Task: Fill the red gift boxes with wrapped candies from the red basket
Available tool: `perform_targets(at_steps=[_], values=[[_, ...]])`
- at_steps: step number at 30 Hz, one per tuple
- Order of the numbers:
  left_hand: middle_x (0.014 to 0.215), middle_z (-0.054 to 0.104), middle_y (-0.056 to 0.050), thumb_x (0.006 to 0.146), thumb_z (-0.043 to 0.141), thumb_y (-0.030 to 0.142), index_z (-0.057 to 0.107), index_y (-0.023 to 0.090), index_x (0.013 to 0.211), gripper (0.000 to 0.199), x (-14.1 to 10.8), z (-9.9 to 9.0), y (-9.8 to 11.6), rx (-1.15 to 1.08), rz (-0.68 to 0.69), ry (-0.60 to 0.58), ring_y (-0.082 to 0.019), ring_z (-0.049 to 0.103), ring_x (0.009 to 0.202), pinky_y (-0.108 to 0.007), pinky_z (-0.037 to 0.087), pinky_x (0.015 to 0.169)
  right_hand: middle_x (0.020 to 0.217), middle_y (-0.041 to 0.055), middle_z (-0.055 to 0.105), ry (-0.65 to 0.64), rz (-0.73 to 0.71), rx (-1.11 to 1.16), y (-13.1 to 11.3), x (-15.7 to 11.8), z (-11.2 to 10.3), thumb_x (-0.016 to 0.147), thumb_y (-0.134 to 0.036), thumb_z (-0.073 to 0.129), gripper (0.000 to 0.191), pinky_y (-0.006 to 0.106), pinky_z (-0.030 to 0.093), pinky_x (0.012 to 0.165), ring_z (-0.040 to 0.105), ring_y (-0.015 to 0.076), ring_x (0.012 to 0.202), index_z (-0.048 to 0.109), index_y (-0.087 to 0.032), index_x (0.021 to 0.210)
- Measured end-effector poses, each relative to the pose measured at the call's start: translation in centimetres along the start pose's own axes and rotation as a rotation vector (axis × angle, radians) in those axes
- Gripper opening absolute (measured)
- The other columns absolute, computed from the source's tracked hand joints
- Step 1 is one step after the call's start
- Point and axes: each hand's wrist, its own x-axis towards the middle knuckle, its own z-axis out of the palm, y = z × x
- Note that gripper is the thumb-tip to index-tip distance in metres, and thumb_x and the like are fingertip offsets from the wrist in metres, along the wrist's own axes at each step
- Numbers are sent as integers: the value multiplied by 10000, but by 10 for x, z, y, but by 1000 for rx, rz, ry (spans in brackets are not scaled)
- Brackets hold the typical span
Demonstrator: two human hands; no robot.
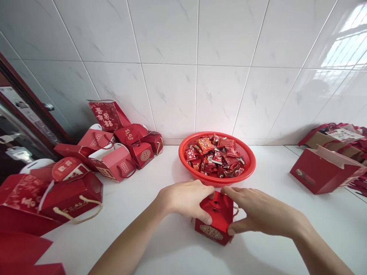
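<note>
A small red candy box [215,225] with a gold round emblem stands on the white counter in front of me. Its top flaps are folded inward, with slots showing in them. My left hand [187,198] holds the box from the left, thumb on the top and fingers along the far edge. From the other side my right hand [258,210] grips it, thumb at the near right corner and fingers at the far edge. A bit of rope handle shows on the box's right side. Just behind stands a red plastic basket [217,179] of wrapped sweets [213,156].
Several red boxes [140,152], some with rope handles, crowd the left of the counter [160,244]. On the right stand a red box [323,172] with its top open and a cardboard carton [319,143] among red packets. A tiled wall [169,99] rises behind.
</note>
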Motion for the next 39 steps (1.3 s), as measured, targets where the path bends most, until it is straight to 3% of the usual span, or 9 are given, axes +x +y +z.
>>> perform_targets(at_steps=[5, 9, 14, 17, 21, 24, 30, 35, 39], values=[[871, 647, -14, 795, 731, 491, 525, 233, 924, 355, 1, -1, -1, 13, 22, -8, -227, 632, 800, -294, 373, 549, 1382, 145, 653, 99, -97, 114, 2, -9, 24, 746, -555, 890, 947, 440, 543, 944, 674, 340, 1150, 466, -233, 1530], [852, 657, -12, 810, 738, 481, 565, 223, 942, 337, -1, -4, 3, 7, 50, -35, -217, 631, 791, -286, 381, 559, 1470, 149, 596, 247, -62, 227, 5, -15, 42, 905, -478, 760, 665, 432, 554, 983, 666, 308, 1195, 537, -250, 1489], [949, 715, -38, 856, 715, 463, 646, 211, 1096, 355, -2, -3, 7, -3, 147, -77, -227, 669, 861, -277, 427, 615, 1468, 144, 593, 265, -124, 287, 17, -19, 50, 841, -383, 804, 782, 391, 598, 921, 703, 283, 1120, 488, -285, 1550], [1130, 738, -73, 882, 708, 465, 621, 216, 1298, 492, -4, -2, 8, -31, 216, -58, -249, 695, 1007, -282, 480, 728, 1410, 144, 635, 307, -185, 312, 32, -29, 44, 830, -430, 806, 723, 395, 610, 931, 709, 304, 1123, 567, -277, 1494], [1292, 705, -98, 901, 703, 474, 565, 229, 1432, 601, -10, -1, 5, -80, 230, -14, -253, 686, 1128, -291, 494, 864, 1379, 122, 687, 374, -32, 385, 78, -56, 30, 835, -540, 807, 667, 427, 622, 953, 708, 326, 1135, 632, -289, 1427], [1326, 690, -111, 896, 708, 481, 551, 228, 1472, 648, -10, -1, 2, -62, 171, -3, -267, 673, 1169, -300, 489, 893, 1276, 142, 744, 574, 178, 442, 129, -76, 24, 785, -609, 802, 696, 451, 664, 820, 743, 354, 1032, 654, -262, 1370], [1321, 681, -98, 887, 698, 500, 582, 251, 1451, 628, -5, 0, -4, -74, 95, -42, -258, 656, 1192, -316, 482, 922, 1320, 179, 712, 721, 393, 321, 212, -86, 7, 685, -442, 752, 646, 459, 646, 799, 731, 382, 1066, 673, -211, 1283], [1323, 677, -89, 872, 689, 523, 585, 269, 1453, 643, -3, 1, -5, -74, 52, -44, -268, 652, 1193, -328, 491, 938, 1159, 154, 764, 835, 508, 116, 250, -77, 4, 746, -281, 535, 513, 455, 590, 741, 731, 352, 936, 709, -217, 1225], [1333, 673, -93, 877, 677, 522, 581, 271, 1457, 639, -2, 0, -4, -56, 20, -52, -271, 636, 1213, -337, 488, 958, 1341, 228, 680, 1077, 524, -220, 250, -60, 25, 813, -260, 520, 550, 590, 556, 900, 664, 432, 1150, 637, -161, 1341]])
